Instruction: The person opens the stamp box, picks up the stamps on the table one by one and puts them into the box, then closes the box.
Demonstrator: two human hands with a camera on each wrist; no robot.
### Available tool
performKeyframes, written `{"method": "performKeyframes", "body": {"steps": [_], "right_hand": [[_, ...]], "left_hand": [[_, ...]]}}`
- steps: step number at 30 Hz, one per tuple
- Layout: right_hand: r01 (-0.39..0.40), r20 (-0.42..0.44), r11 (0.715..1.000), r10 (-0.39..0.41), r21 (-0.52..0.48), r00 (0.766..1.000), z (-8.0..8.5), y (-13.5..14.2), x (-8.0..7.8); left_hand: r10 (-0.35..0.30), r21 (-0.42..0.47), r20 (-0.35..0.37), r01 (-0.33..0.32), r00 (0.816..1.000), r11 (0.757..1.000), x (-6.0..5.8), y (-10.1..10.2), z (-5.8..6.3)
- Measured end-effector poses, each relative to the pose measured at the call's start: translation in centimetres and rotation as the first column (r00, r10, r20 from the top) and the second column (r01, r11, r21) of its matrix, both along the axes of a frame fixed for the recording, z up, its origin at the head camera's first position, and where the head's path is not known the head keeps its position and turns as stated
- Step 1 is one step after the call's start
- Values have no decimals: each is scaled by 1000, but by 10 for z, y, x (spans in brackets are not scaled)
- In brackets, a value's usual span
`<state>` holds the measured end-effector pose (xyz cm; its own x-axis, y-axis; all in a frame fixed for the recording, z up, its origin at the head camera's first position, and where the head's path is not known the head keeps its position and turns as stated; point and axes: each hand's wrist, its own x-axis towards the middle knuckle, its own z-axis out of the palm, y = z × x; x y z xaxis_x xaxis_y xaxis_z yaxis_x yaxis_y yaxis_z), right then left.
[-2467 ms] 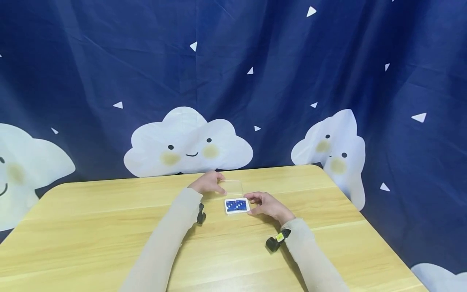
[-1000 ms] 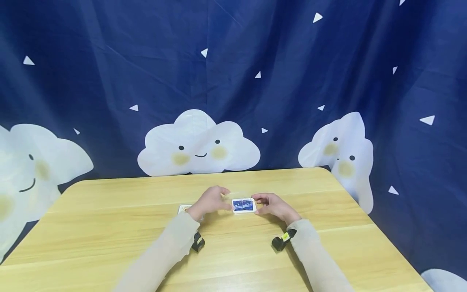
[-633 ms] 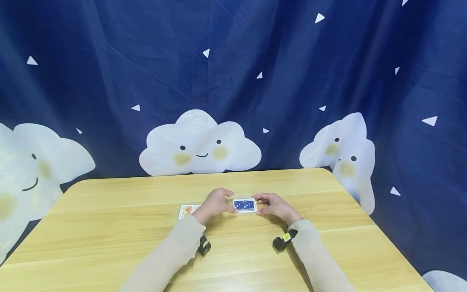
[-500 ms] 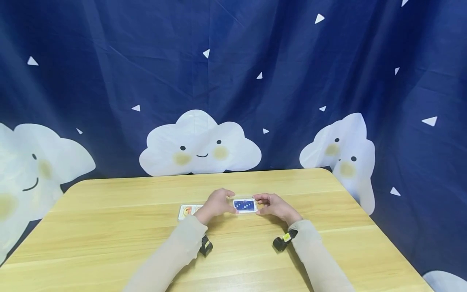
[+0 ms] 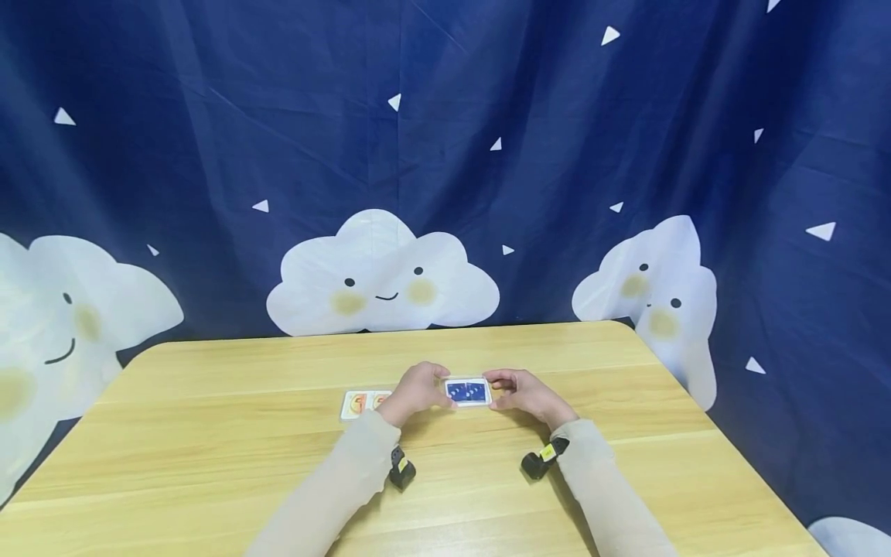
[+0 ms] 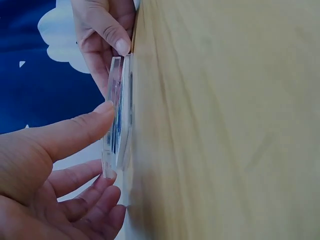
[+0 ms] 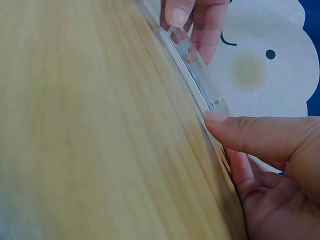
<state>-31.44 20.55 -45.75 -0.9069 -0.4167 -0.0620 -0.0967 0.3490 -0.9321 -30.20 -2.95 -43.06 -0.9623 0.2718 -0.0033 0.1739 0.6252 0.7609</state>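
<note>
A small white-edged box (image 5: 489, 399) with blue-backed cards (image 5: 467, 393) lies between my hands on the table. My left hand (image 5: 418, 391) pinches a clear plastic lid (image 6: 107, 150) between thumb and fingers. In the left wrist view this lid sits right over the cards, slightly tilted against the white tray (image 6: 127, 100) below. My right hand (image 5: 527, 396) grips the other end of the box, its thumb (image 7: 227, 131) on the near corner and the fingers behind. Beside my left wrist lies a second flat case (image 5: 357, 404) with orange round prints, partly hidden by that hand.
The light wooden table (image 5: 209, 433) ends at a rounded far edge. Behind it hangs a dark blue curtain (image 5: 445, 155) with white clouds and triangles. Each wrist carries a black camera, such as the left one (image 5: 401, 469).
My left hand has brought the lid from behind the box forward and down over the cards, then shifted slightly right. More of the orange-printed case shows. My right hand keeps its grip.
</note>
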Motion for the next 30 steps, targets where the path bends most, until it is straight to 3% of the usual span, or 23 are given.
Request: {"method": "performKeyframes", "body": {"steps": [18,30], "right_hand": [[-8,13,1000,8,-16,1000,3,0,3],[-7,-4,1000,7,-1,1000,2,0,2]], "left_hand": [[22,47,41,-24,999,999,-4,6,-11],[51,124,64,-59,997,991,1,7,-13]]}}
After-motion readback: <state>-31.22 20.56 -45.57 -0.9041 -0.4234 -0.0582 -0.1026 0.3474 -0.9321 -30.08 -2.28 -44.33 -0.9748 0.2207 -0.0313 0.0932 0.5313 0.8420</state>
